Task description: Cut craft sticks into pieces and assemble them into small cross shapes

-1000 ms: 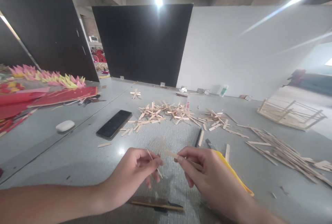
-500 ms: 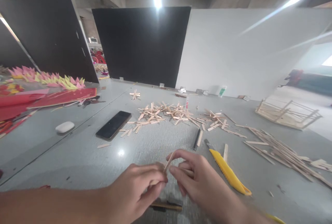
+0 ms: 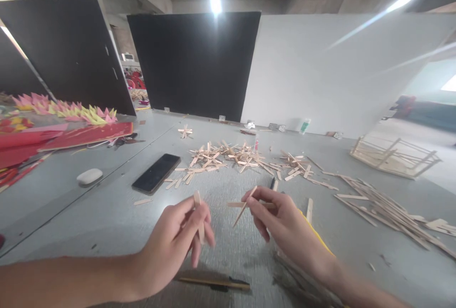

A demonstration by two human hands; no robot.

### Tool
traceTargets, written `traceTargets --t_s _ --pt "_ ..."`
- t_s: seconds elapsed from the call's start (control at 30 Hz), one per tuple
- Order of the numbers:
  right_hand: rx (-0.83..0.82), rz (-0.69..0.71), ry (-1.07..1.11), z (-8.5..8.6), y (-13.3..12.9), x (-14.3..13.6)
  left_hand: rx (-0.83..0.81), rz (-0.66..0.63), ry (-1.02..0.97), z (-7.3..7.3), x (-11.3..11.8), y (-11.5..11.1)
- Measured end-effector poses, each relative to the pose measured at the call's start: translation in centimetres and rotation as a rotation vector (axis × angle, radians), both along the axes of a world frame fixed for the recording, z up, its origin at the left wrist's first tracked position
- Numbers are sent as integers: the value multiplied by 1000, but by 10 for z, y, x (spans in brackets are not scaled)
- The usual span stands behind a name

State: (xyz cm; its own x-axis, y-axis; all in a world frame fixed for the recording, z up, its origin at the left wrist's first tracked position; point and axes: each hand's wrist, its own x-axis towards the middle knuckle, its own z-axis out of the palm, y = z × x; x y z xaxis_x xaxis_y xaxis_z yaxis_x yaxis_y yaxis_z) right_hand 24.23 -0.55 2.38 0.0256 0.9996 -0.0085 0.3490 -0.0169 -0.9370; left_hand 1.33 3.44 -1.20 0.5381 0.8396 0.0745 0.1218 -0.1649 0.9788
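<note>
My left hand (image 3: 181,232) pinches a short flat wooden stick (image 3: 198,217) between thumb and fingers, the stick standing nearly upright. To its right, my right hand (image 3: 274,210) pinches two crossed wooden sticks (image 3: 240,214), one slanted and one lying level; whether they are joined I cannot tell. Both hands are held apart above the grey table (image 3: 213,263). Below them lies a thin brown stick with black marks (image 3: 217,281). The yellow cutter (image 3: 317,234) is mostly hidden behind my right hand and wrist, and so is a black pen (image 3: 272,183).
A heap of short wooden sticks (image 3: 228,155) spreads ahead, with longer strips (image 3: 388,208) at right. A phone (image 3: 156,173) and white case (image 3: 90,176) lie left. A stick frame (image 3: 395,158) stands far right. Black (image 3: 192,65) and white panels (image 3: 320,70) close off the back.
My hands have drawn apart from each other. The left has shifted left with one stick; the right has moved up and right with two crossed sticks, now covering much of the cutter.
</note>
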Motion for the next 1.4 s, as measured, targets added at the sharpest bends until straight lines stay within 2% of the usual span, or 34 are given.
traceTargets --t_s 0.1,0.3,0.5,0.7,0.83,1.03,1.27,1.4 --pt "-95 38 -19 -1 2 0 -146 43 -4 2 7 4" --pt "-182 184 83 -3 -3 -7 -200 -101 49 -2 7 1" --pt "-234 292 188 -10 -8 -10 -31 -81 80 3 6 -1" --pt "-241 389 190 -14 -13 -13 99 -127 57 4 8 3" --pt "-219 441 267 -20 -13 -12 124 -139 48 7 8 3" --pt "-248 474 394 -34 -14 -11 168 -106 82 7 7 1" --pt "-264 422 495 -30 -19 -20 187 -134 29 6 8 2" --pt "-244 352 472 -30 -21 -23 208 -164 32 7 7 1"
